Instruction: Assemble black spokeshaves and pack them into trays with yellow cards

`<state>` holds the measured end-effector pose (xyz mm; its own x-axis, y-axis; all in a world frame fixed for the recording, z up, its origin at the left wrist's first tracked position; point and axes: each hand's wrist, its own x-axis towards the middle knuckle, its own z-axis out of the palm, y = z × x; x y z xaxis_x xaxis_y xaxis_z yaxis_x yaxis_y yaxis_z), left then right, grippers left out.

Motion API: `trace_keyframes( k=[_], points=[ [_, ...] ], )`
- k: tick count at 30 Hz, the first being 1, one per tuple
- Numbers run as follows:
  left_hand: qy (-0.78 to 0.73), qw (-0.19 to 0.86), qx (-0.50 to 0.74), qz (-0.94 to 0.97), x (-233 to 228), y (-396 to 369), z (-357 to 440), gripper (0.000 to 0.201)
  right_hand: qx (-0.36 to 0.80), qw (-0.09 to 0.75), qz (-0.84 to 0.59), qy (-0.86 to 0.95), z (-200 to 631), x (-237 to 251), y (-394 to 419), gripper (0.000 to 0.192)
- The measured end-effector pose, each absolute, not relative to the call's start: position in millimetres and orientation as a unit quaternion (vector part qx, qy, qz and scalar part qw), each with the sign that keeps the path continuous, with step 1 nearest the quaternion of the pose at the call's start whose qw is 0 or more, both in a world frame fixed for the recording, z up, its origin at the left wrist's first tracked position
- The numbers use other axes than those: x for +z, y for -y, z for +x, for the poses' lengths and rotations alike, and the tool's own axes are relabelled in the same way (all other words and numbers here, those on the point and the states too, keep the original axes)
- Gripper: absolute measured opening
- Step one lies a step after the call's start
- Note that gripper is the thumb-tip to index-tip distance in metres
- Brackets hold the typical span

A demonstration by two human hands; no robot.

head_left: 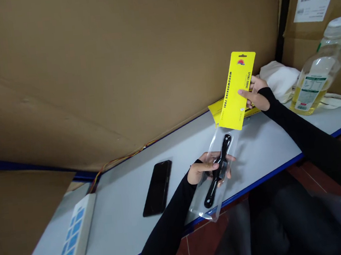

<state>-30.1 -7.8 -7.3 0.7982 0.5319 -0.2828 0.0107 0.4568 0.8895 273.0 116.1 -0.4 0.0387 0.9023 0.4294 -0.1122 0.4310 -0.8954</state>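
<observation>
Over white table [129, 196]: left hand [204, 170] gripping bagged black spokeshave [219, 171], right hand [257, 96] pinching its yellow header card [238, 90].

I wear tight black sleeves on both arms, plain and unmarked, running down to my wrists and partly over the backs of my hands, left [207, 168] and right [257, 96]; fingers bare.

A glossy black plastic-looking tool [218, 170] sits in a clear, shiny plastic bag [213, 188] under a smooth yellow paper card [237, 90], above a matt pale tabletop [126, 197] with a glossy black phone [157, 187], a clear plastic bottle [317, 73], white cloth [279, 79] and rough brown cardboard [106, 69] behind
</observation>
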Motion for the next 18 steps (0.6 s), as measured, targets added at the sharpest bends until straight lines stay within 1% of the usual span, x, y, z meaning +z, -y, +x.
trace_keyframes(
  k=[4,7,9,12,18],
  points=[
    [-0.264,0.812,0.16,0.496,-7,8,-30,0.07,0.394,0.645,-0.362,0.546,268,-8,-120,0.072],
    [-0.267,0.807,0.19,0.492,-8,7,-28,0.066,0.4,0.643,-0.355,0.549,268,-9,-120,0.071],
    [-0.263,0.809,0.204,0.485,-8,7,-28,0.068,0.395,0.639,-0.346,0.562,270,-8,-118,0.07],
    [-0.261,0.811,0.202,0.484,-7,8,-28,0.071,0.401,0.618,-0.338,0.586,272,-5,-115,0.066],
    [-0.265,0.804,0.191,0.496,-8,9,-28,0.072,0.471,0.56,-0.312,0.606,259,-5,-102,0.061]
  ],
)
